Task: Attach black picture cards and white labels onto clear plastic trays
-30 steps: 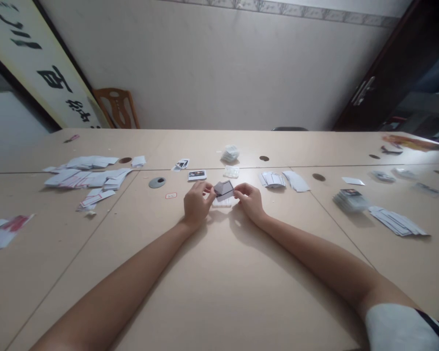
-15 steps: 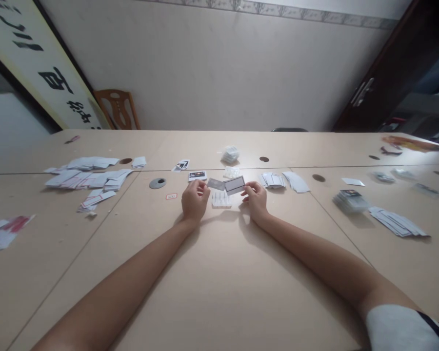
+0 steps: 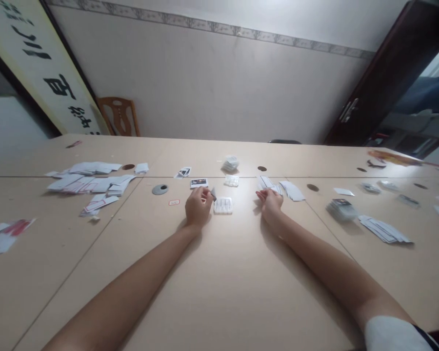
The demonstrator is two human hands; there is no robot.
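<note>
My left hand (image 3: pixel 198 207) is closed, pinching a small grey card (image 3: pixel 213 194) that I see nearly edge-on. Just right of it lies a clear plastic case (image 3: pixel 223 205) with several thin white pieces in it. A second clear case piece (image 3: pixel 231 181) rests behind that one. My right hand (image 3: pixel 271 201) hovers low at the near side of a fan of white cards (image 3: pixel 266 182). Its fingers are loosely bent and apart, with no card visible in them. Beyond my left fingers lies a dark printed card (image 3: pixel 199 183).
A stack of clear cases (image 3: pixel 230 163) stands farther back. White paper slips (image 3: pixel 82 180) cover the left side. To the right are more white cards (image 3: pixel 291 190), a pile of cases with a printed card (image 3: pixel 341 209) and fanned cards (image 3: pixel 385 229). A grey cable-hole cover (image 3: pixel 160 189) sits left.
My right hand has moved right, to the white cards, and the framed grey card no longer shows in it. My left hand has turned its grey card nearly edge-on. The view has shifted slightly.
</note>
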